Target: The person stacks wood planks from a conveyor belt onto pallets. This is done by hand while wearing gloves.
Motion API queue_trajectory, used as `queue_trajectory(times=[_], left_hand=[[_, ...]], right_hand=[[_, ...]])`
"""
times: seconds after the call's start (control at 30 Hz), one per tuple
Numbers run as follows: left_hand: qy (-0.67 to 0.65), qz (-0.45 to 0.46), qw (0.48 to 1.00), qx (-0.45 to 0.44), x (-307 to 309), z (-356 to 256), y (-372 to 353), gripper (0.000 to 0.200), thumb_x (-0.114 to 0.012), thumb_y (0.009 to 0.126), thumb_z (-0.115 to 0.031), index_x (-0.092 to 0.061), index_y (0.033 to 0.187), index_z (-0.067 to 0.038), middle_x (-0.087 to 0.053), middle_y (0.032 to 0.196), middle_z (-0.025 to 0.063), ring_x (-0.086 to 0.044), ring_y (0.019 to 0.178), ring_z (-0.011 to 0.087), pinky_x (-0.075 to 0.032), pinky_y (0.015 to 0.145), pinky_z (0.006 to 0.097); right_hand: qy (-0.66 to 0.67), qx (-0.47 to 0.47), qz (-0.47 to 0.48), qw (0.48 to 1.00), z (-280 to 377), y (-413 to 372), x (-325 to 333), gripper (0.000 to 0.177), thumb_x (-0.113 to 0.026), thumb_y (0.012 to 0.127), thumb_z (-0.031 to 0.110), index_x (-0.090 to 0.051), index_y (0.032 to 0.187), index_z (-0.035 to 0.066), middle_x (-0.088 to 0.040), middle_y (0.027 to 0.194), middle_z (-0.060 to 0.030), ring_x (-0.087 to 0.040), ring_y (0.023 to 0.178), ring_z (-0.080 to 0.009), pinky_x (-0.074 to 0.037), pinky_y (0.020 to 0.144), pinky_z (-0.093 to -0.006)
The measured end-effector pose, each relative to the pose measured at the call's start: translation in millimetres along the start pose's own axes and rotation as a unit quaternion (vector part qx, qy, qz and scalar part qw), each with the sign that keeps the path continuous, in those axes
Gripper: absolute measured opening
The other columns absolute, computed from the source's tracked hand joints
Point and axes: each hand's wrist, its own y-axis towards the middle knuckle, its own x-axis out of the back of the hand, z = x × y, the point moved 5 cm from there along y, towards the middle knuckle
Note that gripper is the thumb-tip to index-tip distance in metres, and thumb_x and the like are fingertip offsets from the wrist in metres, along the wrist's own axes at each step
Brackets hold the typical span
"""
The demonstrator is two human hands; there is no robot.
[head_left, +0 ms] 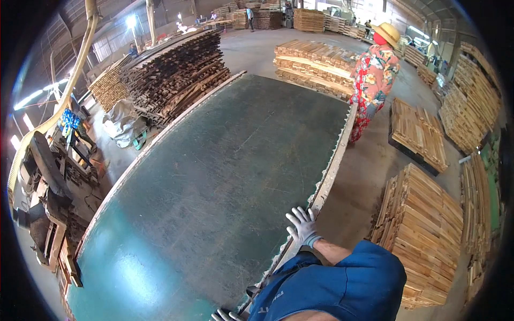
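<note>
A large dark green tabletop (214,155) with a pale, rough-edged border (326,184) spreads out before me. My right hand (303,227), in a light grey glove with a blue-grey cuff, lies on its near edge with fingers spread. It is open and grips nothing. My left hand (227,315) shows only partly at the bottom of the view, also gloved. Its visible fingers are apart on the lower part of the same edge; the rest of it is cut off.
A person (375,80) in a flowered jacket and straw hat stands by the far right corner. Wood stacks (316,64) stand beyond, a dark stack (176,75) at left, a pallet of boards (423,235) at right. Machinery (51,198) and a grey sack (126,123) are left.
</note>
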Motion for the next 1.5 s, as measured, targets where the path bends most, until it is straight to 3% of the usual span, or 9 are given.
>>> queue_trajectory(times=[0.07,0.17,0.27,0.37,0.77,0.9,1.2,1.5], left_hand=[[-0.001,0.062,0.998,0.027,2,5,2,0.057,-0.033,0.090,-0.059,-0.035,0.140,-0.032,-0.032,0.148,0.0037,-0.023,0.138,0.0342,-0.016,0.107,0.0570],[-0.069,0.034,0.996,0.035,-8,19,-1,0.057,-0.032,0.090,-0.059,-0.035,0.140,-0.031,-0.031,0.148,0.0041,-0.023,0.138,0.0352,-0.016,0.106,0.0584],[0.033,0.053,0.998,0.009,-36,48,4,0.057,-0.033,0.091,-0.057,-0.036,0.140,-0.029,-0.030,0.149,0.0060,-0.020,0.138,0.0367,-0.017,0.105,0.0602],[-0.015,0.059,0.998,-0.001,7,29,6,0.057,-0.036,0.091,-0.056,-0.037,0.140,-0.026,-0.032,0.147,0.0084,-0.021,0.137,0.0390,-0.019,0.103,0.0617],[-0.036,-0.042,0.996,-0.068,28,46,8,0.054,-0.042,0.090,-0.048,-0.043,0.136,-0.021,-0.037,0.142,0.0149,-0.027,0.131,0.0456,-0.023,0.098,0.0651],[-0.027,0.034,0.998,-0.037,39,50,11,0.057,-0.041,0.089,-0.051,-0.042,0.136,-0.019,-0.035,0.142,0.0172,-0.026,0.130,0.0465,-0.022,0.099,0.0658],[-0.008,0.150,0.989,0.004,42,72,17,0.059,-0.036,0.090,-0.054,-0.036,0.140,-0.023,-0.027,0.148,0.0132,-0.017,0.136,0.0421,-0.015,0.102,0.0665],[-0.029,0.140,0.990,-0.005,38,95,17,0.060,-0.038,0.090,-0.053,-0.037,0.140,-0.019,-0.027,0.148,0.0165,-0.017,0.136,0.0440,-0.015,0.103,0.0655]], right_hand=[[-0.001,-0.003,-0.001,1.000,5,-2,-1,0.053,-0.050,0.084,0.045,-0.051,0.129,0.017,-0.046,0.135,-0.0140,-0.038,0.128,-0.0318,-0.017,0.106,-0.0550],[-0.001,-0.004,-0.001,1.000,11,-6,-4,0.053,-0.050,0.084,0.046,-0.050,0.130,0.017,-0.045,0.136,-0.0140,-0.038,0.128,-0.0319,-0.017,0.106,-0.0552],[-0.007,-0.008,0.006,1.000,18,-10,-5,0.054,-0.048,0.085,0.047,-0.050,0.130,0.017,-0.044,0.137,-0.0140,-0.038,0.128,-0.0318,-0.016,0.106,-0.0555],[-0.011,-0.011,0.011,1.000,24,-13,-6,0.055,-0.047,0.085,0.048,-0.050,0.131,0.018,-0.044,0.137,-0.0138,-0.037,0.129,-0.0315,-0.016,0.106,-0.0557],[0.006,-0.002,-0.014,1.000,52,-26,-6,0.052,-0.050,0.084,0.047,-0.053,0.128,0.018,-0.047,0.134,-0.0130,-0.037,0.128,-0.0311,-0.017,0.106,-0.0555],[-0.001,-0.002,-0.005,1.000,61,-30,-5,0.054,-0.047,0.085,0.048,-0.051,0.129,0.018,-0.045,0.135,-0.0131,-0.036,0.129,-0.0313,-0.017,0.106,-0.0558],[-0.007,-0.003,0.005,1.000,80,-39,-9,0.054,-0.046,0.086,0.048,-0.050,0.131,0.018,-0.043,0.137,-0.0133,-0.035,0.130,-0.0314,-0.016,0.106,-0.0556],[-0.008,-0.004,0.025,1.000,99,-49,-11,0.055,-0.046,0.086,0.047,-0.049,0.131,0.017,-0.040,0.139,-0.0142,-0.033,0.130,-0.0322,-0.016,0.106,-0.0557]])
